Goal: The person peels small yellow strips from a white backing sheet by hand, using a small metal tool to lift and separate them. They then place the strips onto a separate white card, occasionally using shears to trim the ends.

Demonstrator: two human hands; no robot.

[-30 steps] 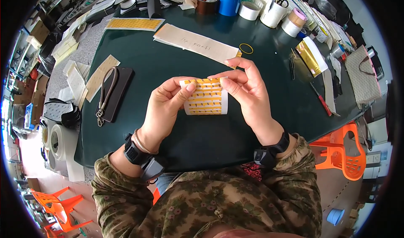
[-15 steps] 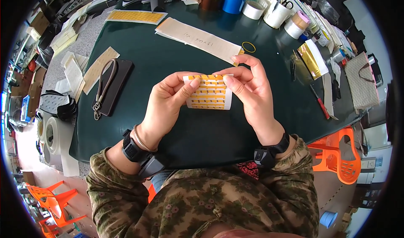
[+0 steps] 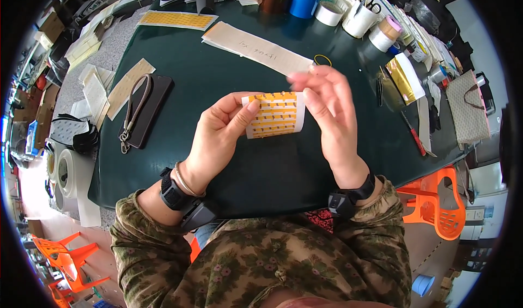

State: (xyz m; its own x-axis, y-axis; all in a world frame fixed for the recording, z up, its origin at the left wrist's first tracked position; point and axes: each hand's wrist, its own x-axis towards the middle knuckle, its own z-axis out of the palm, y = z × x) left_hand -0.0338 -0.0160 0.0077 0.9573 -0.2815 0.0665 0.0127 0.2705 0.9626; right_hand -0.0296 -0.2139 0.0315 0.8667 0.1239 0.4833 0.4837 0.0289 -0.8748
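Note:
A small curved white sheet with rows of yellow adhesive pieces (image 3: 275, 120) is held up over the dark green table. My left hand (image 3: 215, 128) pinches its left edge, thumb in front and fingers behind. My right hand (image 3: 336, 112) is at the sheet's right edge, thumb tip close against it; whether they touch I cannot tell. Its fingers are spread away from the thumb and slightly blurred. Beyond the hands lies a long paper strip with handwriting (image 3: 253, 46). A yellow rubber band (image 3: 323, 61) rests by the strip's right end.
To the left lie a dark phone with a wrist strap (image 3: 152, 112) and paper pieces (image 3: 131, 87). Another yellow-patterned sheet (image 3: 177, 20) lies farther back. Tape rolls (image 3: 305, 1) and a white cup with scissors (image 3: 359, 20) line the back. A red-handled tool (image 3: 415, 136) lies right.
My right fingers have let go of the sheet's top and opened outward. The sheet has shifted slightly right and tilted, still in my left hand.

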